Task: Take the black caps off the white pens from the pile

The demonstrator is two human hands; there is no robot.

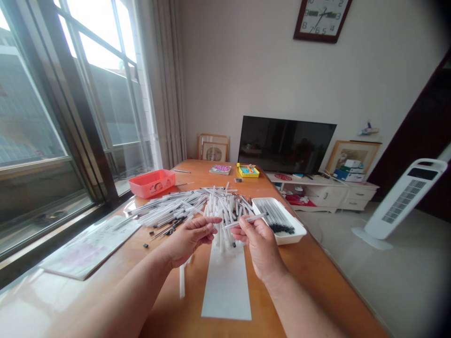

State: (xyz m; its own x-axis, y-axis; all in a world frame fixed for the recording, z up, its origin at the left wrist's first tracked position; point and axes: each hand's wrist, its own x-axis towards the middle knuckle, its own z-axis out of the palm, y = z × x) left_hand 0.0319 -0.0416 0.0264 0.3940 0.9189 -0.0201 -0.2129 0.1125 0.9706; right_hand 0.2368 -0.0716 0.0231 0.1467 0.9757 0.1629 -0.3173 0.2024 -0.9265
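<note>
My right hand [259, 239] grips a pen [260, 216] with a pale barrel and a dark end, which points up to the right. Facing it, my left hand [197, 232] is closed in a pinch; whatever its fingertips hold is too small to make out. Beyond both hands spreads a large pile of white and clear pen parts [176, 209], some with black ends. Beside my right hand stands a white tray [298, 231] with a row of black-ended pens [278, 213]. A white paper strip [226, 286] lies below my hands.
A coral plastic basket [152, 184] stands at the table's far left, with a booklet [220, 169] and a yellow box [248, 171] at the back. A large pale pad [91, 249] lies at left. Small black pieces [145, 245] and a loose white tube [182, 281] lie nearby.
</note>
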